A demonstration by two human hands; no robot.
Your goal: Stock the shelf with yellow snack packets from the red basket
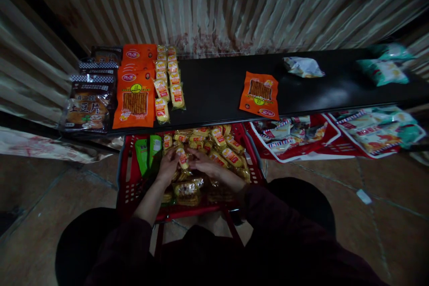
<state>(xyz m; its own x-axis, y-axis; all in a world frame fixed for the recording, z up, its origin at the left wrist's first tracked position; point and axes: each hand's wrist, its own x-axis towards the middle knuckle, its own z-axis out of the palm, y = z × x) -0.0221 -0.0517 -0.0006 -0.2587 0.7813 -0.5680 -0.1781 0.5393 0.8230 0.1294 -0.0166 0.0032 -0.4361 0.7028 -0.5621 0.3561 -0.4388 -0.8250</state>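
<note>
Over a red shopping basket [122, 183], my left hand [168, 165] and my right hand [205, 163] face each other. A small wrapped biscuit pack [182, 159], yellowish with a red and white label, stands between their fingertips. My left fingers close on its left side; my right fingertips meet its right side. Many like packs [231, 156] lie heaped in the basket around my hands. Green snack bags [142, 156] stand at its left end. On the black shelf beyond are two rows of the same biscuit packs [161, 111].
Orange snack bags [134, 98] and dark brown chip bags [87, 107] overlap at the shelf's left. A single orange bag [259, 94], a white packet [303, 67] and teal bags [382, 71] lie rightward on the black shelf [211, 85]. Baskets of bags [291, 136] stand beneath it.
</note>
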